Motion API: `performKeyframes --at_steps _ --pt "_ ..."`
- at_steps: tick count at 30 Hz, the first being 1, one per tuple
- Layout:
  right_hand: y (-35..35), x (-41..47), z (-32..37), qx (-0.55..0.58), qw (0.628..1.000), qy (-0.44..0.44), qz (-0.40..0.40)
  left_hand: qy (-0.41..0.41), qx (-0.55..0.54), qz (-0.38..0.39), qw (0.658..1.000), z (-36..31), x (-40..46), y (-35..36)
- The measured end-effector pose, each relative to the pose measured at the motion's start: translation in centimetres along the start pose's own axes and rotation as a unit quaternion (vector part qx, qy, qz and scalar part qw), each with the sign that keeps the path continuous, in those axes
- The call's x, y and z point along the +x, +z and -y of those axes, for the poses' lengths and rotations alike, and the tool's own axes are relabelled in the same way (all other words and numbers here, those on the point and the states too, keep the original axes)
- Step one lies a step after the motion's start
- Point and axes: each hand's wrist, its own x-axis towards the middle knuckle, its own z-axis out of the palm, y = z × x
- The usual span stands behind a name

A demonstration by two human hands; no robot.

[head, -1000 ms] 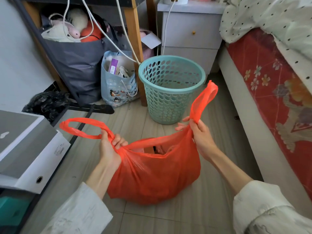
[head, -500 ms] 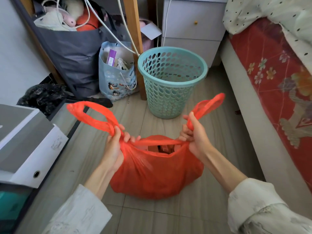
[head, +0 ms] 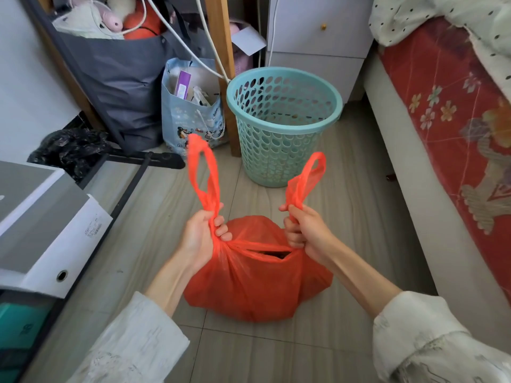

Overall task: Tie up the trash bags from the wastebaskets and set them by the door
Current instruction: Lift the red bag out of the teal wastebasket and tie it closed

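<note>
Red trash bag [head: 257, 286]: on floor tiles, just in front of teal wastebasket [head: 282, 128], mouth part open. Left hand [head: 203, 237] gripping left handle loop [head: 203, 172]; right hand [head: 305, 230] gripping right handle loop [head: 305, 175]. Risks, judged: thin film tearing under hard pull; gap leaking contents if knotted loosely. Clearance: bed frame [head: 409, 189] close right, white box [head: 49, 225] close left; open floor toward viewer.

Orange bag [head: 257, 288], perforated teal wastebasket [head: 279, 150]
</note>
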Motion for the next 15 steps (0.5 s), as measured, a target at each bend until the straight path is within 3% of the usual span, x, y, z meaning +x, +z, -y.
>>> performKeyframes --at_steps 6,15 --pt "-0.4 0.8 -0.2 0.026 0.997 0.069 0.007 0.029 0.078 0.031 0.996 0.5 -0.1 -0.2" --pt "-0.7 0.5 -0.9 -0.095 0.991 -0.017 -0.096 0.095 0.215 -0.009 0.972 1.0 -0.3 0.8"
